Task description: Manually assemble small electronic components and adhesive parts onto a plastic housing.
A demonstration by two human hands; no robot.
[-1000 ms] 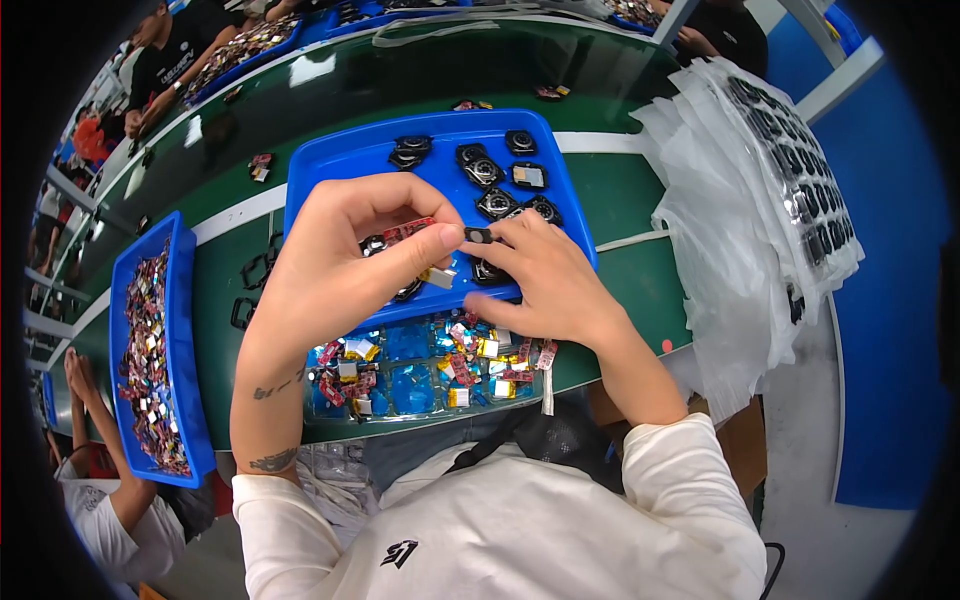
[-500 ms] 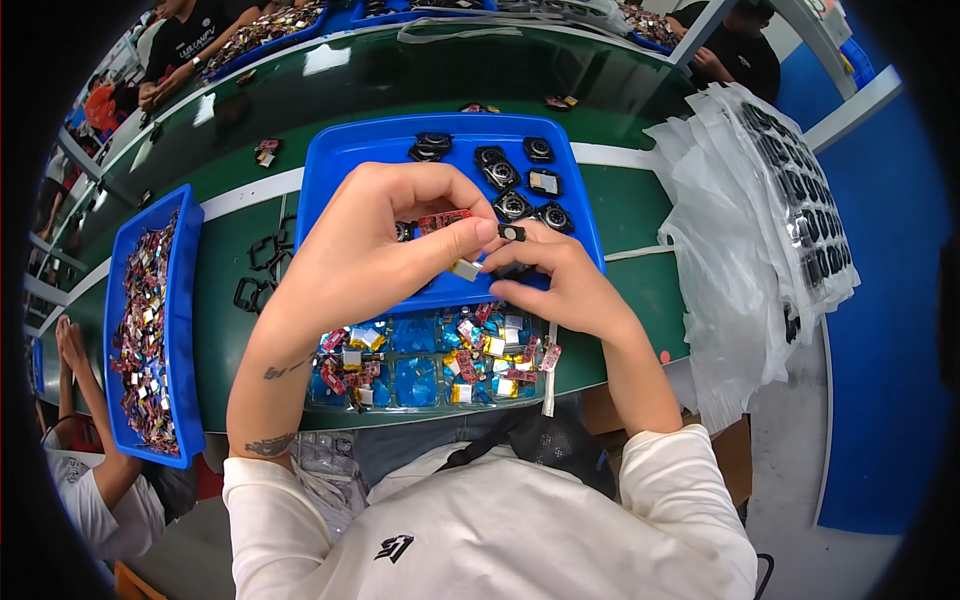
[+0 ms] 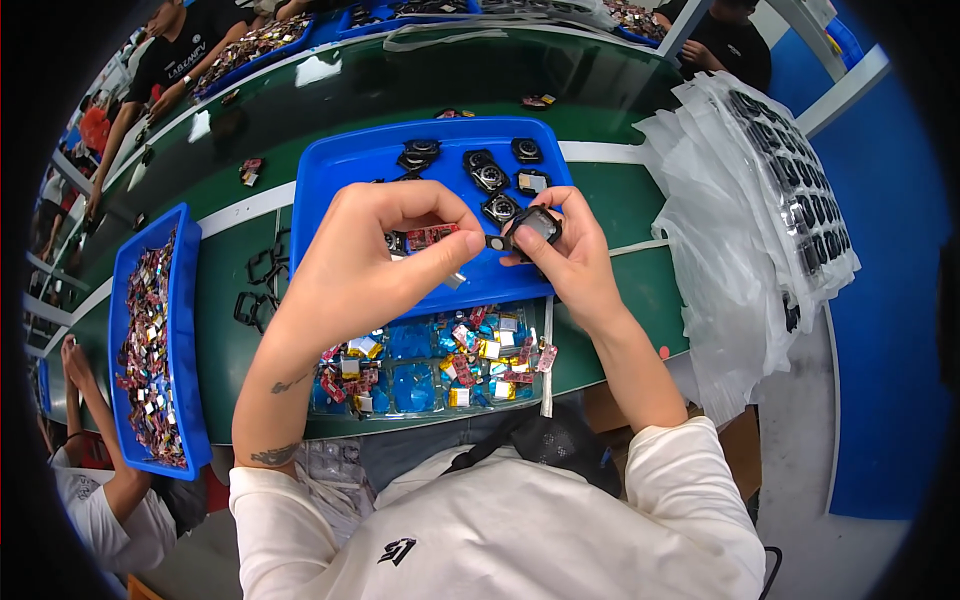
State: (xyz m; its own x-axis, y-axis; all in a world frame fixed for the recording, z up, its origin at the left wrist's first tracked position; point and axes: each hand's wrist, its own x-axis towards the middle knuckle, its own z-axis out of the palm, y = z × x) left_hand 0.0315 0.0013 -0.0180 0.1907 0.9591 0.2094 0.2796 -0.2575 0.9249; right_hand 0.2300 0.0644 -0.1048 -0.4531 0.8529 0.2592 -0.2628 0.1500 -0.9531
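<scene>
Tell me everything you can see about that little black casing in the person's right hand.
The black casing is small and squarish with rounded corners: a dark, plastic-looking rim around a greyish, slightly glossy middle. It is tilted, gripped by the right hand above the right part of the blue tray. A small black piece with a pale round spot, held by the left hand, sits at its left; whether the two touch is hard to tell. The right hand hides part of it.
</scene>
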